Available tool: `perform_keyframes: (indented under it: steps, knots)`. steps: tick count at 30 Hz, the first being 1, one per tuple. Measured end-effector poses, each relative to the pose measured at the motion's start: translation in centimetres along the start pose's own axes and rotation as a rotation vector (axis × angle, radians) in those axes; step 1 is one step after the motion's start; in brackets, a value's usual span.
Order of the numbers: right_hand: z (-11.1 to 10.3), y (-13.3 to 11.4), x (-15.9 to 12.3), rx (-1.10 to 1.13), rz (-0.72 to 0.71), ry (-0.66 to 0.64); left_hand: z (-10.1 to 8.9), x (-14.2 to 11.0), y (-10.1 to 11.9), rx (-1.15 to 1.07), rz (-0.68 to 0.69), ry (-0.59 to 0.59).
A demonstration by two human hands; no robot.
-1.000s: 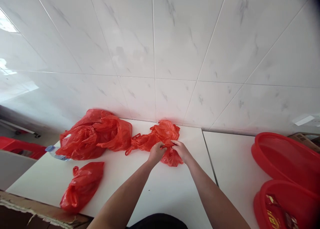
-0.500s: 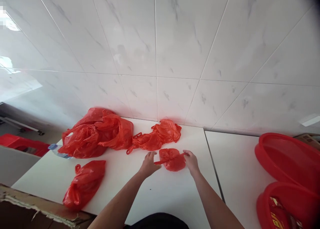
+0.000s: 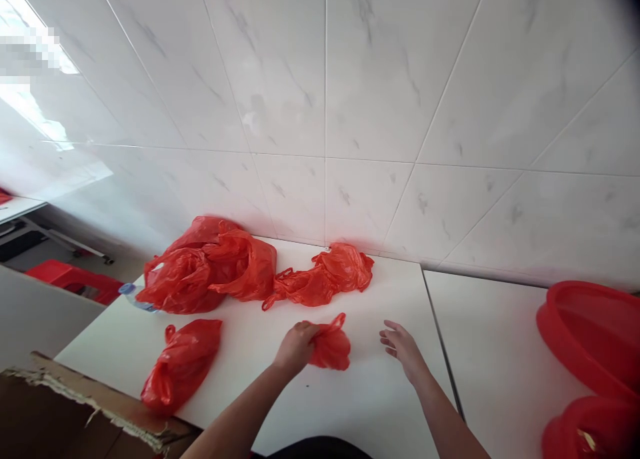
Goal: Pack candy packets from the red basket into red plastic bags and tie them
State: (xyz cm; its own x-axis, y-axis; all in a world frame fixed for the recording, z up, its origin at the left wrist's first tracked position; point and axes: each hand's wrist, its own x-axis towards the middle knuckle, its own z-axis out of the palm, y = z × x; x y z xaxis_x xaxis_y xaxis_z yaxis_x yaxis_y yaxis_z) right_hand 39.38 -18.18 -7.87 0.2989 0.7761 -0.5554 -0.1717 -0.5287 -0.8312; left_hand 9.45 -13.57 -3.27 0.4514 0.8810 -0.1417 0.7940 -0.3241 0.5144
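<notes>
My left hand [image 3: 295, 345] is closed on a small crumpled red plastic bag [image 3: 329, 345], holding it just above the white table [image 3: 350, 399]. My right hand [image 3: 401, 344] hovers to the right of that bag, empty, its fingers loosely spread. Behind them, near the wall, lies another crumpled red bag [image 3: 325, 279]. A large heap of red bags [image 3: 210, 265] sits at the back left, and one more red bag [image 3: 181, 362] lies at the table's front left.
A clear plastic bottle [image 3: 134, 297] pokes out from under the heap. Red plastic basins [image 3: 590, 325] stand on the adjoining table at right. A torn cardboard box edge [image 3: 75, 392] is at the lower left. A tiled wall rises behind the table.
Both hands pulled a small bag away from the bag by the wall and toward me. My left hand then took it alone and my right hand let go.
</notes>
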Motion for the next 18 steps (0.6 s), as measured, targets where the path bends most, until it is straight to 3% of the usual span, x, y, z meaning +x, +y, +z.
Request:
perform_keyframes:
  steps: [3,6,9,13,15,18]
  knots:
    - [-1.0,1.7,0.0,-0.002,0.049,0.006,-3.9,-3.6,-3.0,0.021,-0.154,0.062]
    - [-1.4,3.1,-0.2,-0.012,0.111,0.006,-7.4,-6.6,-6.3,0.178,-0.351,0.090]
    - [-1.4,4.0,-0.4,-0.007,0.162,0.003,-9.1,-7.7,-8.7,0.289,-0.534,0.215]
    - [-1.1,5.1,-0.7,0.001,0.184,-0.025,-8.1,-4.6,-8.8,0.023,-0.491,0.340]
    - [-0.8,5.7,-0.9,-0.005,0.183,-0.041,-6.6,-1.8,-7.7,-0.128,-0.401,0.304]
    - [-0.3,6.8,-1.3,-0.022,0.167,-0.044,-3.8,2.5,-5.7,-0.172,-0.326,0.225]
